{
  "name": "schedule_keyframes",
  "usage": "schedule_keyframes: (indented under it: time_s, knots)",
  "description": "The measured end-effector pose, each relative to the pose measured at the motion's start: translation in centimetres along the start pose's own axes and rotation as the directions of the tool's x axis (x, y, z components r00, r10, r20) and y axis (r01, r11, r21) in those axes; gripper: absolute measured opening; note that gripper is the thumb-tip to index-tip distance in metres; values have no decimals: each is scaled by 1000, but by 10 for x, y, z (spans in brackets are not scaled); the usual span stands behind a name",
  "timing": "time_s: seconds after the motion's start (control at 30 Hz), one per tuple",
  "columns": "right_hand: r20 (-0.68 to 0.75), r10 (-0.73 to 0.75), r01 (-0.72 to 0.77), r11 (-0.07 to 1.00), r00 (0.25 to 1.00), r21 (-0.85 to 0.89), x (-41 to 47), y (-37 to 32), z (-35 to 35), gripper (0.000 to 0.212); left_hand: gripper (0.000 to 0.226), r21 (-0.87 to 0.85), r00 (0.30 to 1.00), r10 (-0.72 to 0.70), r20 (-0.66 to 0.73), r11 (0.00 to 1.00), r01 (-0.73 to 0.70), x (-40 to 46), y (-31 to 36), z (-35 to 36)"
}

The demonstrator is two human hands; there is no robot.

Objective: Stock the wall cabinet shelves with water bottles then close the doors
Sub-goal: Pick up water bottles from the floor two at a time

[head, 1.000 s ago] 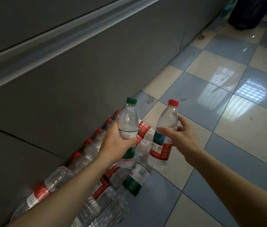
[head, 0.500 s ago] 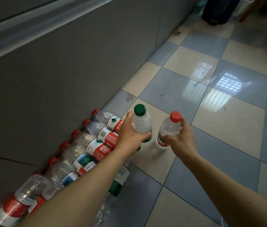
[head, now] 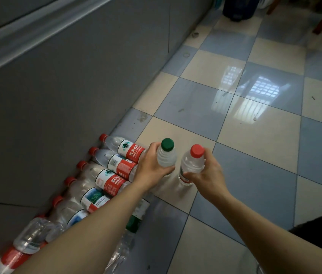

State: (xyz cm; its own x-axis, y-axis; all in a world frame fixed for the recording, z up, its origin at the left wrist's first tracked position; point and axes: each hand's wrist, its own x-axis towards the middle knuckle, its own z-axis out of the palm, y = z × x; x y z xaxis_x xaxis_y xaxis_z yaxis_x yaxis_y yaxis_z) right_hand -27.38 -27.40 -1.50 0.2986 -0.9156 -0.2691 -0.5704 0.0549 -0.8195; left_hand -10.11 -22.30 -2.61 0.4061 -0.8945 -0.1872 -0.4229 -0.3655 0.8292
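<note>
A blue-and-cream checkered tile floor (head: 255, 135) runs along a grey wall (head: 67, 86). The left hand (head: 152, 167) grips a green-capped water bottle (head: 166, 155) — the right hand (head: 207, 173) grips a red-capped water bottle (head: 192, 163), both upright above the floor. A row of red-capped bottles (head: 114, 167) lies along the wall.

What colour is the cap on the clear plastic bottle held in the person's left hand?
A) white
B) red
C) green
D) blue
C: the left hand grips a clear plastic bottle with a green cap, while the red-capped clear plastic bottle is in the right hand.
</note>
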Motion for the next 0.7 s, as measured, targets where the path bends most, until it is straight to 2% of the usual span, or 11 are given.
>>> schedule_keyframes:
  time_s: [0.07,0.23,0.43,0.57,0.7]
  knots:
    - [28,3,-3,1000,1000,-20,-4,1,-2,73,63,-19,1000,3,16,1000,-2,-2,5,-2]
    - [100,15,-14,1000,995,-13,-1,1,-3,91,68,-64,1000,-8,21,998,9,-4,4,-4]
    - [74,77,-81,995,994,63,-5,-13,-7,73,63,-149,995,-98,16,984,99,-13,23,-18]
    - [51,52,-58,992,997,113,-28,-65,-31,74,63,-206,992,-126,-7,971,122,-39,69,-64]
    - [46,34,-40,988,998,147,-68,-157,-66,75,68,-214,987,-158,-32,966,148,-86,139,-140]
